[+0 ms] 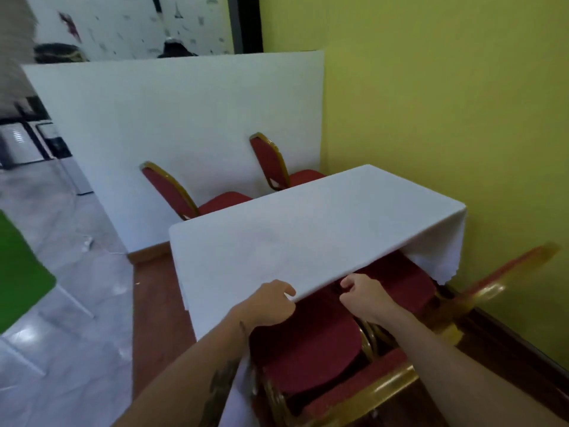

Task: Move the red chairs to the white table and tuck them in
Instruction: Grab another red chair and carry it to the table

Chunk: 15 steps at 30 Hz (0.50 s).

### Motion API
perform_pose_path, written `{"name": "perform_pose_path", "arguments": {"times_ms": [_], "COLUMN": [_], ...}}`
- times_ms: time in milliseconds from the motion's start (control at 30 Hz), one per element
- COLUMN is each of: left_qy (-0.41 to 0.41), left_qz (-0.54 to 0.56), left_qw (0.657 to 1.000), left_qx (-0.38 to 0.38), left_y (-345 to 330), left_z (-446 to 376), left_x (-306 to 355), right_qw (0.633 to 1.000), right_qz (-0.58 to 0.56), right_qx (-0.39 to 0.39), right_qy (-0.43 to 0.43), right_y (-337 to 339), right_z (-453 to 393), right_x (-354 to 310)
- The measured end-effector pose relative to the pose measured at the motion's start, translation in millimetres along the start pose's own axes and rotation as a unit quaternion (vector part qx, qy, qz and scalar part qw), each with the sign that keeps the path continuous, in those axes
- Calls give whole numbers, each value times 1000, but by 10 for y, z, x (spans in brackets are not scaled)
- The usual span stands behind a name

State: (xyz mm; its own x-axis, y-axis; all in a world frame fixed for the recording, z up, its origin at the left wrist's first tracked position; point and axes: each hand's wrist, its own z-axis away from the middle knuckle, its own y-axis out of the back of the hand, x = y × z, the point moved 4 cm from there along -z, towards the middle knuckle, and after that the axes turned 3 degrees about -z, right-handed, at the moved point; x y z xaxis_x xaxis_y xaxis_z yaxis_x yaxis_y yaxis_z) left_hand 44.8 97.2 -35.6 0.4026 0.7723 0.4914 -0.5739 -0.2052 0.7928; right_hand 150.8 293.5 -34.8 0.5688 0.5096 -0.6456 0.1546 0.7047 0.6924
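Head view showed the left hand point(271, 303) pinching up the limp tablecloth point(308, 238), right hand point(366, 300) loosely curled, seemingly empty, above the rigid, gold-framed near chair point(304, 349), best gripped by its backrest.

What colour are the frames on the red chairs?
Gold, around the red chairs; it shows best in the head view, the only one.

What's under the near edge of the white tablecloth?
The left hand lifts the white tablecloth, exposing two red chair seats pushed under. Table legs and the seats' far ends stay covered.
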Motion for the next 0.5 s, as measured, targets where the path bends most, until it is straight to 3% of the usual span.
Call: {"name": "perform_pose_path", "arguments": {"times_ms": [300,500], "left_qy": [42,59], "left_qz": [67,36], "left_qw": [992,987], "left_qx": [95,144], "left_y": [1604,2752], "left_z": [118,102], "left_x": [-1992,-3001], "right_qw": [996,994], "right_qz": [-1,-18], "right_qx": [-17,-22], "right_qy": [92,106], "right_y": [-1366,-2033], "right_z": [-605,-1050], "right_x": [-2063,-3254]}}
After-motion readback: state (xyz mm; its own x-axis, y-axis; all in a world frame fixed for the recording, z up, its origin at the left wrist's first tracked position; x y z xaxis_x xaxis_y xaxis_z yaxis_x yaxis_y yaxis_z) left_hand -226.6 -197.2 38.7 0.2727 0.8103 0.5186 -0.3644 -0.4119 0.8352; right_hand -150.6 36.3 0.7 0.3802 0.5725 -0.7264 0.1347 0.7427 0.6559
